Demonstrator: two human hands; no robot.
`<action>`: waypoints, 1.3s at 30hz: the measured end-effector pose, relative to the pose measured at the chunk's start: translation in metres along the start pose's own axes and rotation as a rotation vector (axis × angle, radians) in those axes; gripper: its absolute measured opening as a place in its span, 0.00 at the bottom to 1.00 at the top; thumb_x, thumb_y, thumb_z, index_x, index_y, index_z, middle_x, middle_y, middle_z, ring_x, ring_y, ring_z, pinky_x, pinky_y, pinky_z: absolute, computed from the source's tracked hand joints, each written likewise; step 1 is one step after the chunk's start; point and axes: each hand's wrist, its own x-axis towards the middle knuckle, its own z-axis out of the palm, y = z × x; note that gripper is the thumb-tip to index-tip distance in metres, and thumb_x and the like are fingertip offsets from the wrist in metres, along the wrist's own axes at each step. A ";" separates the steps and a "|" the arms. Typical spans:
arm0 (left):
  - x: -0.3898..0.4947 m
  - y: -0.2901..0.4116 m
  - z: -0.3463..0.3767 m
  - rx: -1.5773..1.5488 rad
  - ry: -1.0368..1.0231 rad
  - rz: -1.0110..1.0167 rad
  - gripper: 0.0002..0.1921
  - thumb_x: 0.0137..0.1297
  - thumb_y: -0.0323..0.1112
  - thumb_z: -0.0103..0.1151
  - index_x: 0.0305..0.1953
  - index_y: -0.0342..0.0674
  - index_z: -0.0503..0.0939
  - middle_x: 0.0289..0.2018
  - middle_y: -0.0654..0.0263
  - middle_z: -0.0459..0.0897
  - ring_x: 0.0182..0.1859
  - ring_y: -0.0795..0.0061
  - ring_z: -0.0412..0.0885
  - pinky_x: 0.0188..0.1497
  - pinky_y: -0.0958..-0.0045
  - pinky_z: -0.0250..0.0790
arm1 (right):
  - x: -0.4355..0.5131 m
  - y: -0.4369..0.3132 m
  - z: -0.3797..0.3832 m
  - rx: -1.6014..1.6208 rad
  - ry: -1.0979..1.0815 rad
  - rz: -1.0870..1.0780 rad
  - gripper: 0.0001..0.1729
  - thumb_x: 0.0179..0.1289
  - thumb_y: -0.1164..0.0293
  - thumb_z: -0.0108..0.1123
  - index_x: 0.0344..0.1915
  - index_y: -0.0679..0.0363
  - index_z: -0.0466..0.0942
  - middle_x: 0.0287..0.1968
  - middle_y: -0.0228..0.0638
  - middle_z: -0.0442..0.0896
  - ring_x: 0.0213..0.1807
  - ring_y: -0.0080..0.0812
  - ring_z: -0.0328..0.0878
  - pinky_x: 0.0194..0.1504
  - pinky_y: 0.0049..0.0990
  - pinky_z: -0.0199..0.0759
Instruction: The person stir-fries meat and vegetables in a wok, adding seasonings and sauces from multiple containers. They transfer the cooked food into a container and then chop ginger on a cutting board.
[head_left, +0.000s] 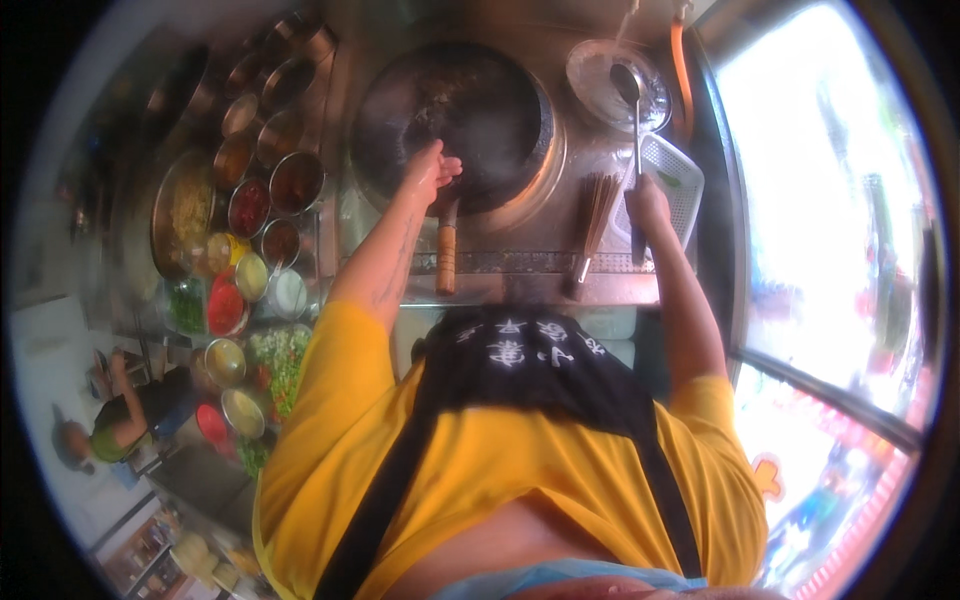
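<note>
In the head view a large dark wok (487, 112) with a wooden handle (446, 259) sits on a lit burner. My left hand (433, 171) is over the wok's near side, fingers apart, with no tool in it; the wok's handle lies just below it. My right hand (647, 204) is closed around the long handle of a metal ladle (637, 120). The ladle's bowl is over a round basin of water (592, 79), under a tap. Beneath my right hand is a white perforated plastic basket (686, 180) with a green scrap inside.
A bamboo wok brush (598, 214) lies between the wok and the basket. Bowls of sauces and seasonings (249, 206) and a tray of chopped vegetables (281, 360) stand at left. An orange hose (681, 75) runs at the upper right. Another person (124, 427) is far left.
</note>
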 end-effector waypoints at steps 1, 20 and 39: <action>-0.005 0.000 -0.002 0.019 0.033 -0.008 0.19 0.76 0.50 0.56 0.28 0.49 0.71 0.33 0.58 0.90 0.36 0.61 0.89 0.39 0.64 0.75 | 0.014 0.001 0.001 0.238 -0.090 0.095 0.16 0.68 0.66 0.58 0.49 0.65 0.76 0.33 0.54 0.85 0.31 0.50 0.85 0.34 0.45 0.79; 0.026 -0.013 0.050 -0.173 -0.154 -0.122 0.09 0.75 0.33 0.52 0.46 0.32 0.77 0.39 0.46 0.86 0.43 0.45 0.87 0.49 0.44 0.82 | -0.146 -0.062 -0.142 1.335 -0.692 0.302 0.22 0.63 0.77 0.52 0.58 0.69 0.71 0.23 0.33 0.71 0.13 0.25 0.66 0.14 0.23 0.60; -0.065 -0.021 0.026 0.612 0.073 0.376 0.16 0.74 0.44 0.60 0.33 0.38 0.82 0.34 0.65 0.87 0.36 0.74 0.82 0.42 0.70 0.70 | -0.148 0.007 0.056 0.446 -0.189 -0.080 0.20 0.66 0.65 0.59 0.52 0.65 0.72 0.45 0.63 0.81 0.50 0.65 0.79 0.54 0.50 0.72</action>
